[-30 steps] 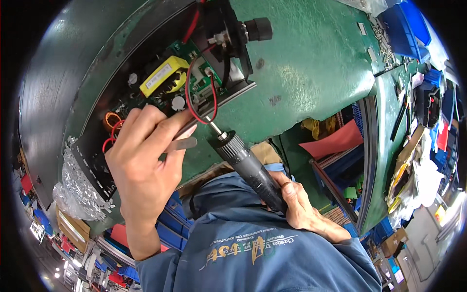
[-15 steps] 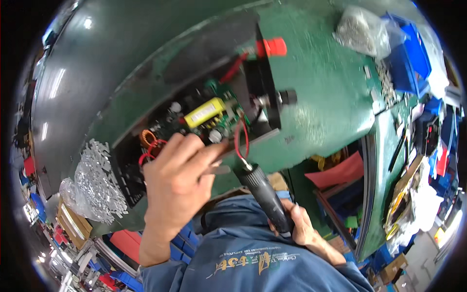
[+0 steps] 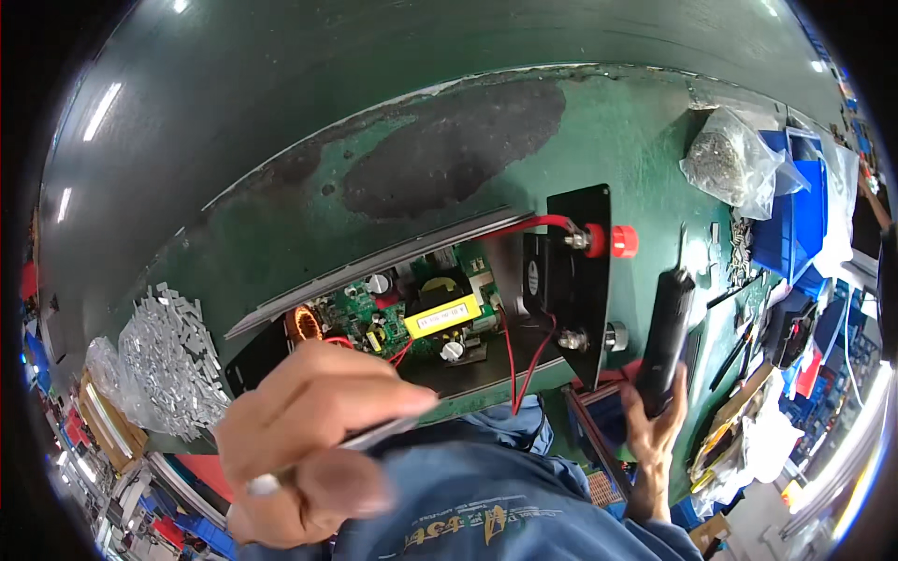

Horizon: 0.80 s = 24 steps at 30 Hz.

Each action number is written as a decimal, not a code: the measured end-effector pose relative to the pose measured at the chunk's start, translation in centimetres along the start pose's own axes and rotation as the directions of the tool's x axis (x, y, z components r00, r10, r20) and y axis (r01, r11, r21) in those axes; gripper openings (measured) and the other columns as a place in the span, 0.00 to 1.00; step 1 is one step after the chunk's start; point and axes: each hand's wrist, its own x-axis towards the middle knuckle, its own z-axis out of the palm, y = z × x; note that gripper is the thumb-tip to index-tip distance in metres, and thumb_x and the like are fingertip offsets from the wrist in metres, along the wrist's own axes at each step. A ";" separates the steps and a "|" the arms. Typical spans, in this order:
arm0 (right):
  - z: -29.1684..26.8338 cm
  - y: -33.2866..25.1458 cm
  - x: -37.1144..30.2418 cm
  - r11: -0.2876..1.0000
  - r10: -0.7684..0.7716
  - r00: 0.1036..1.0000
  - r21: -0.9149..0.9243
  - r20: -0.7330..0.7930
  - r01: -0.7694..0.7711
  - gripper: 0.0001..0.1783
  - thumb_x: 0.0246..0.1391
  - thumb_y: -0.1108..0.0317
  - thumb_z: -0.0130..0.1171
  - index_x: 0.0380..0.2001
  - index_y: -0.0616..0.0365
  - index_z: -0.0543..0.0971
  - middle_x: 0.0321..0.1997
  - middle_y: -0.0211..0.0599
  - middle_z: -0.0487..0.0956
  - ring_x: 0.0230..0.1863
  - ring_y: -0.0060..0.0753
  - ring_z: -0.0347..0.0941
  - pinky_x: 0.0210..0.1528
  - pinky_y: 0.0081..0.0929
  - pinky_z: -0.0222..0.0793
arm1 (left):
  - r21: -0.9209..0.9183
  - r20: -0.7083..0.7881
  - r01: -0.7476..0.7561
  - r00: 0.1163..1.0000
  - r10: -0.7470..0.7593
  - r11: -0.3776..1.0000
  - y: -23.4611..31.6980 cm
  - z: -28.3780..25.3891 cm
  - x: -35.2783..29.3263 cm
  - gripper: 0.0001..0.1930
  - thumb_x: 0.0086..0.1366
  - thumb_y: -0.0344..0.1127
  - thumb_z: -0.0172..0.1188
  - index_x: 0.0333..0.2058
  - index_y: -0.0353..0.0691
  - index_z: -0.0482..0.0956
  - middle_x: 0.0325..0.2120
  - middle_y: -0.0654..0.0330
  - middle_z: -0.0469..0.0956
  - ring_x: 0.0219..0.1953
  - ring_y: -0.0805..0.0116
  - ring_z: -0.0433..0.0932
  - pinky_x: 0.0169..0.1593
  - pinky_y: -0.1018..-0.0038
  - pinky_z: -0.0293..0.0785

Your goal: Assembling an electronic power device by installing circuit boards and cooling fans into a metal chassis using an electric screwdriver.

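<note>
My right hand point(image 3: 658, 435) grips the lower end of a black electric screwdriver point(image 3: 666, 341), whose thin bit points away from me. My left hand point(image 3: 313, 435), blurred and close to the camera, is closed on a thin grey metal strip point(image 3: 379, 431); its exact kind is unclear. Beyond that hand lies an open metal casing point(image 3: 374, 264) with a green circuit board point(image 3: 479, 285) and a yellow-wrapped transformer point(image 3: 444, 318). A black end panel point(image 3: 582, 280) stands at its right, carrying a red terminal knob point(image 3: 624, 241) and a second terminal point(image 3: 615, 337). Red wires point(image 3: 512, 360) loop out near it.
Many small silver metal pieces point(image 3: 173, 360) lie piled on a plastic bag at the left. At the right are a clear bag of small parts point(image 3: 725, 164), a blue bin point(image 3: 790, 210) and scattered hardware. An opening with a frame point(image 3: 599, 435) sits below the bench edge.
The screwdriver has swung away from the casing to the right, its bit now pointing away from me. My left hand has drawn back toward me. The casing appears lower and turned, with its end panel farther right.
</note>
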 end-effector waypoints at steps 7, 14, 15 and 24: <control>1.8 -4.4 4.8 0.891 -0.361 0.927 -0.329 -0.097 0.312 0.28 0.55 0.76 0.68 0.60 0.62 0.75 0.56 0.48 0.75 0.60 0.40 0.72 0.63 0.34 0.65 | 0.054 0.270 -0.140 0.955 0.121 0.989 -1.1 0.7 5.7 0.08 0.61 0.32 0.72 0.37 0.37 0.84 0.33 0.53 0.86 0.34 0.62 0.85 0.35 0.70 0.79; 3.2 -3.7 3.7 0.588 -0.794 0.607 -0.294 -0.028 0.754 0.25 0.50 0.77 0.68 0.52 0.64 0.74 0.50 0.52 0.77 0.50 0.52 0.76 0.55 0.46 0.73 | 0.045 0.373 -0.310 0.887 0.271 0.950 -3.0 1.7 8.3 0.11 0.52 0.27 0.74 0.34 0.39 0.83 0.22 0.59 0.79 0.26 0.60 0.81 0.27 0.68 0.75; 3.6 -3.6 3.6 0.579 -0.800 0.600 -0.262 0.000 0.772 0.25 0.49 0.77 0.67 0.51 0.62 0.73 0.48 0.51 0.78 0.49 0.53 0.76 0.54 0.48 0.73 | 0.048 0.387 -0.301 0.884 0.260 0.952 -3.1 1.8 8.4 0.10 0.52 0.27 0.73 0.34 0.39 0.83 0.22 0.60 0.79 0.26 0.60 0.80 0.27 0.68 0.74; 4.5 -2.5 1.6 0.614 -0.760 0.643 -0.221 0.093 0.758 0.21 0.44 0.78 0.67 0.43 0.60 0.74 0.45 0.48 0.77 0.49 0.53 0.76 0.52 0.45 0.72 | 0.118 0.428 -0.354 0.861 0.274 0.928 -3.5 1.5 8.5 0.09 0.49 0.30 0.73 0.30 0.40 0.84 0.21 0.62 0.78 0.23 0.63 0.77 0.24 0.68 0.72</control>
